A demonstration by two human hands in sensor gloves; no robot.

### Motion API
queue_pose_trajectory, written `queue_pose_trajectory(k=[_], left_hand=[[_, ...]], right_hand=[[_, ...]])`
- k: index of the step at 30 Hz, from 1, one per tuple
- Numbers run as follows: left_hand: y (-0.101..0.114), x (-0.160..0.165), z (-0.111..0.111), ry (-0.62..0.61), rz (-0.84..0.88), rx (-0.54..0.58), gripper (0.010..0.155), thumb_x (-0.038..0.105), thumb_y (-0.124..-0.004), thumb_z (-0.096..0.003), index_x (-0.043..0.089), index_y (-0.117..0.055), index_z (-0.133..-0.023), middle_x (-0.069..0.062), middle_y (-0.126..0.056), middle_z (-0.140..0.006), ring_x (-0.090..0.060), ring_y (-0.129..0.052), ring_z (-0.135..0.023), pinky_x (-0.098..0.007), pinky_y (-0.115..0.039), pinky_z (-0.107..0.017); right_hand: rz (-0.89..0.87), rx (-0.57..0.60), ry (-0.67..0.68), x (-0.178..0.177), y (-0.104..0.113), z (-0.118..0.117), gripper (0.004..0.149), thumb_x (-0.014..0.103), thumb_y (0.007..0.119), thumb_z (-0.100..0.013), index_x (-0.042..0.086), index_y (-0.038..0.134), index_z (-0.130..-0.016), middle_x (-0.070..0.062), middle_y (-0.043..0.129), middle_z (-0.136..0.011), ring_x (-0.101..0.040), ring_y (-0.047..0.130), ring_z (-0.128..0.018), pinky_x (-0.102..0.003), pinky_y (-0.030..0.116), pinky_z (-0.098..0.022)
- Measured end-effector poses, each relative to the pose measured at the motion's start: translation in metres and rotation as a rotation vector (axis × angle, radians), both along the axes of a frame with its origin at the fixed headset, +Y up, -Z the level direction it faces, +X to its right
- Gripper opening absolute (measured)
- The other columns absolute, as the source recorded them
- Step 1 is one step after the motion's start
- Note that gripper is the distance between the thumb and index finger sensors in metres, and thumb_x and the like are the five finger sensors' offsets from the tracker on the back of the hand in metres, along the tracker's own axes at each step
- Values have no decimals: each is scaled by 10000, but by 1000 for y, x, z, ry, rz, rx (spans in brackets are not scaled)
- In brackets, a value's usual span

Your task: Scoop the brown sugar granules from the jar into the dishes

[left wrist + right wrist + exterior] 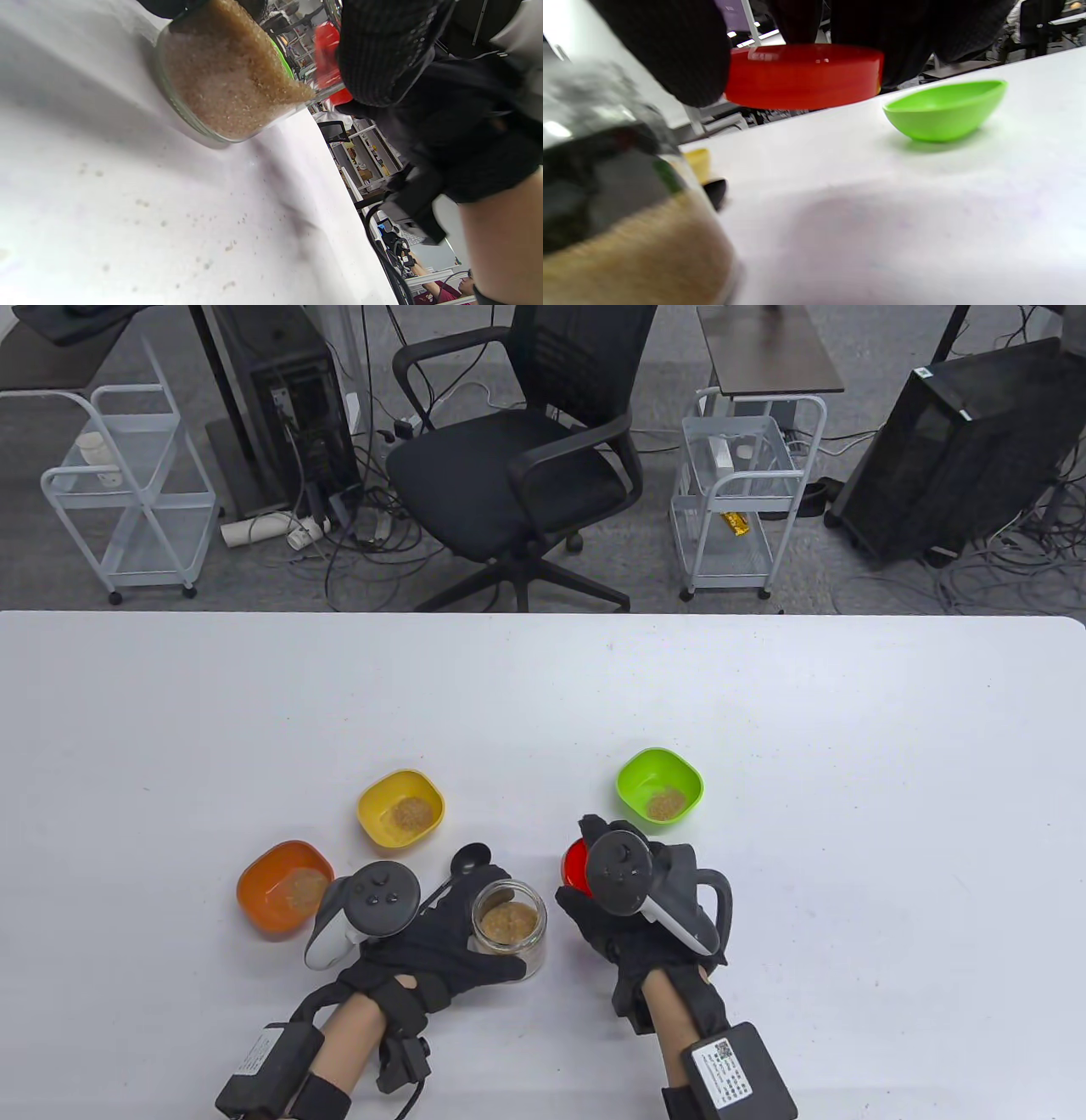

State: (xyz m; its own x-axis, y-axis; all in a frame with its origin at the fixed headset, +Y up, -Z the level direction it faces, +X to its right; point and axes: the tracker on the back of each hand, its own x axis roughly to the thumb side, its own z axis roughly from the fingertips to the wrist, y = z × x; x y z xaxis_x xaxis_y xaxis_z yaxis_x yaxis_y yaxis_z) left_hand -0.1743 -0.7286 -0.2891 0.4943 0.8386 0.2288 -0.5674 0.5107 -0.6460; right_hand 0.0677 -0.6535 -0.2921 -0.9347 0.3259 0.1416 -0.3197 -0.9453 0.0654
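Holding the red lid (804, 76) in your right hand (632, 916), fingers curled round its rim and clear of the table (764, 712), you have it just beside the mouth of the open glass jar (509, 929). Your left hand (428, 946) is wrapped round that jar on its near-left side; in the left wrist view the sugar surface sits slanted in the glass, though the tilted camera may account for that. A dark spoon (468, 861) rests against the left hand with its bowl beyond the jar; whether the fingers actually clamp its handle cannot be told.

The orange dish (282, 889), yellow dish (400, 810) and green dish (660, 785) each contain a small heap of brown sugar.

Hazards to anticipate:
- Lid offered at an angle: it may cross-seat on the rim and jolt the jar.
- Jar tipped further: granules would spill onto the table.
- Loosely held spoon: it may slip and roll toward the yellow dish.
- Right hand swung wide: the green dish is near.
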Motion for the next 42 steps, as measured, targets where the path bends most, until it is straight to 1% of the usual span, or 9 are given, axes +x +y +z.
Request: queue_pose_trajectory(k=[6,9,12,19,23,34,38,40,42], left_hand=[[0,0,0,1,-3,2,1117,577,-927,-499,92,-184,-1178,-153,-334,-1262,-424,-457,-1209,-570,-531,-837],[-1,0,-1,0,-2,0,1117,577,-928,-500,91,-185,-1178,-154,-333,-1263,-426,-456,-1208,-572,-529,-836],[-1,0,-1,1,-2,0,1119,577,-928,-498,91,-185,-1178,-157,-334,-1262,-426,-456,-1209,-570,-532,-839],[-1,0,-1,1,-2,0,1119,577,-928,-498,88,-186,-1178,-159,-334,-1262,-435,-459,-1206,-572,-533,-838],[-1,0,-1,-1,-1,-3,1119,577,-929,-498,87,-187,-1178,-160,-333,-1263,-432,-456,-1208,-574,-532,-837],[-1,0,-1,-2,-1,-4,1120,578,-929,-497,85,-188,-1178,-164,-335,-1262,-443,-460,-1205,-580,-533,-836],[-1,0,-1,-1,-2,-2,1120,578,-930,-497,84,-191,-1179,-166,-338,-1262,-436,-460,-1208,-580,-535,-837],[-1,0,-1,1,-5,2,1120,579,-929,-498,81,-193,-1179,-166,-343,-1262,-435,-462,-1209,-579,-541,-839],[-1,0,-1,2,-5,4,1121,578,-930,-497,80,-193,-1180,-167,-344,-1262,-442,-469,-1207,-580,-543,-839]], right_hand=[[11,29,122,-21,27,15,802,529,827,-500,140,506,-1124,-231,614,-1159,-519,756,-914,-670,635,-706],[40,5,193,-36,34,20,800,529,828,-501,141,511,-1124,-230,619,-1158,-519,761,-912,-670,637,-705],[122,-20,256,-54,38,23,802,532,827,-499,141,511,-1124,-227,624,-1158,-516,764,-913,-669,640,-706],[255,-60,312,-78,33,23,802,530,826,-496,141,511,-1123,-225,621,-1159,-516,765,-914,-669,642,-706],[231,-91,341,-81,34,22,805,527,831,-494,139,511,-1122,-223,623,-1157,-518,774,-911,-669,648,-703],[358,-70,360,-97,33,23,808,540,835,-483,148,524,-1117,-214,643,-1149,-505,806,-897,-661,676,-695],[427,-6,329,-99,33,24,844,629,803,-456,145,563,-1105,-201,742,-1084,-429,931,-796,-604,776,-645],[475,43,296,-102,32,23,892,687,766,-435,95,608,-1084,-205,823,-1000,-355,1013,-693,-552,846,-590],[533,91,284,-108,28,23,928,729,716,-421,52,653,-1052,-205,884,-900,-264,1081,-543,-492,911,-504]])
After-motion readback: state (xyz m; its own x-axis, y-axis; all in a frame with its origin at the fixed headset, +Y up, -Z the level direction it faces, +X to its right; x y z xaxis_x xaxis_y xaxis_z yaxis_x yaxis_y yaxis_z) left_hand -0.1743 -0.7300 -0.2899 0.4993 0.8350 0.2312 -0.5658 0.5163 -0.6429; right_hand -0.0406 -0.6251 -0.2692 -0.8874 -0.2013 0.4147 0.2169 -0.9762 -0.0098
